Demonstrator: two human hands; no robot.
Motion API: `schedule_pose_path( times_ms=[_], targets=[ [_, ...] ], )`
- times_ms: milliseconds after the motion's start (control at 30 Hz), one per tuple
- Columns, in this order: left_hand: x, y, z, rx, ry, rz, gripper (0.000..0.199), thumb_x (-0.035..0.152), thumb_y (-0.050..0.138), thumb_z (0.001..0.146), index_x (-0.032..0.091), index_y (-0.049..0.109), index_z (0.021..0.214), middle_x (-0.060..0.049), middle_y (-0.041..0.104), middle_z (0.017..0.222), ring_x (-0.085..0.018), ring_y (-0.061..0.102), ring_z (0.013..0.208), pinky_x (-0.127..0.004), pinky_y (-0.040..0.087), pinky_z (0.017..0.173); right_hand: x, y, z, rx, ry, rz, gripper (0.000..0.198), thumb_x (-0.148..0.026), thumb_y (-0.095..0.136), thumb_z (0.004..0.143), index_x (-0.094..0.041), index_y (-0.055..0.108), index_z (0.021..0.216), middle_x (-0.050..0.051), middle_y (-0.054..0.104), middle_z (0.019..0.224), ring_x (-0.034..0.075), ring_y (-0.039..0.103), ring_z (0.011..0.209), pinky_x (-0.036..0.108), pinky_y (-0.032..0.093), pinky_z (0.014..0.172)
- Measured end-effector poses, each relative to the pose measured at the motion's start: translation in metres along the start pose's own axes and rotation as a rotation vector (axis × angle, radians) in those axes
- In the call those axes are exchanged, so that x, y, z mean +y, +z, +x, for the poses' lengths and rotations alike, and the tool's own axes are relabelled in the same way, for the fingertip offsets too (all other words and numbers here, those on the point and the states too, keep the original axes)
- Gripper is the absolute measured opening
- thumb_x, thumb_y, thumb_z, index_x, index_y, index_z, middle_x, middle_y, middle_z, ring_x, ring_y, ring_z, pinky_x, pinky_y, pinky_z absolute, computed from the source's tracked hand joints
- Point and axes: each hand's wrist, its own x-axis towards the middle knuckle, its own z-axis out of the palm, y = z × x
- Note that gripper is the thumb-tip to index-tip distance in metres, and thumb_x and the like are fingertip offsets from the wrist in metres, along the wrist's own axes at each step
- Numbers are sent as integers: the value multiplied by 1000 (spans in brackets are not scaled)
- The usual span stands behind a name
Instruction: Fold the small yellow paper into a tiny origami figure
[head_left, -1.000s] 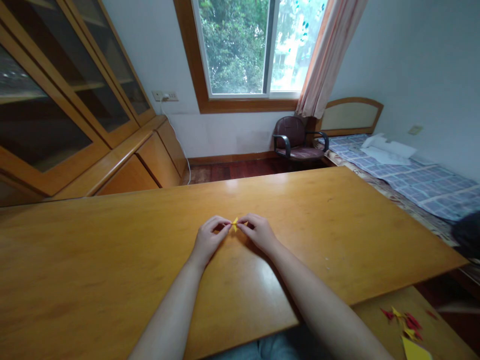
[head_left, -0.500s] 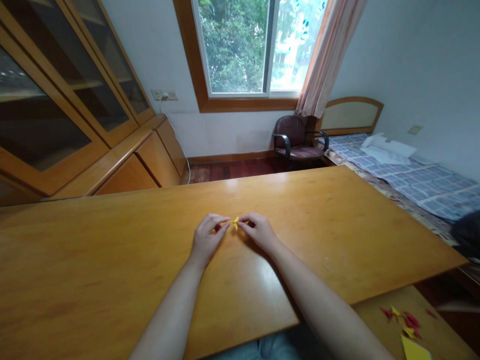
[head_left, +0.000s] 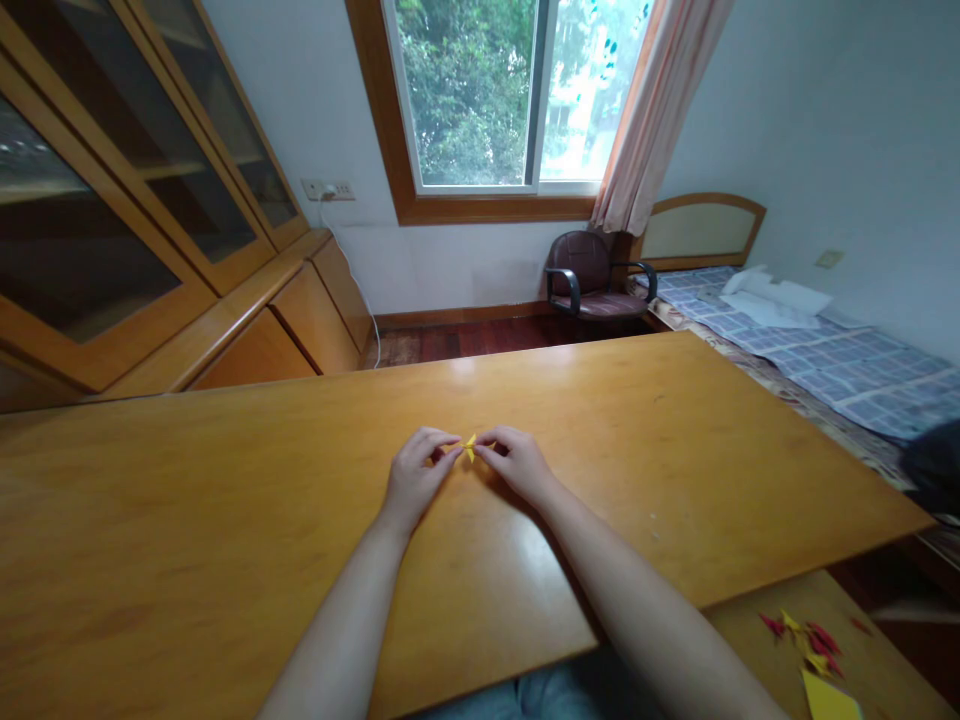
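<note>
A small folded yellow paper piece [head_left: 469, 446] is pinched between both my hands just above the wooden table [head_left: 225, 520]. My left hand [head_left: 415, 477] grips its left side with thumb and forefinger. From the right, my right hand [head_left: 517, 463] pinches the other side. The fingertips nearly meet over the paper, and most of it is hidden by them.
Several red and yellow paper pieces [head_left: 808, 645] lie on a lower wooden surface at the bottom right. A wooden cabinet with glass doors [head_left: 112, 230] stands at the left. Beyond the table are a dark chair [head_left: 589, 275] and a bed [head_left: 810, 350].
Both hands have shifted very slightly away from me with the paper still pinched between them. Otherwise nothing visibly differs.
</note>
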Motion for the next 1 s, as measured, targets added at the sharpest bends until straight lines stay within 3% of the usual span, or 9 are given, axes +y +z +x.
schedule_pose_path(
  times_ms=[767,1000],
  targets=[
    [1,0,0,-65,-66,-22,13,29,62,91,21,69,85,-4,65,84,-14,60,72,-25,50,68,-1,0,0,0,-6,-11,12,-28,66,86,-18,74,87,4,74,83,14,61,68,25,48,67],
    [0,1,1,-64,-118,-17,14,28,62,89,20,67,80,-3,64,79,-14,59,72,-25,48,66,1,2,-2,1,-88,-88,8,-22,65,88,-18,73,87,4,73,84,13,62,70,24,48,68]
  ],
)
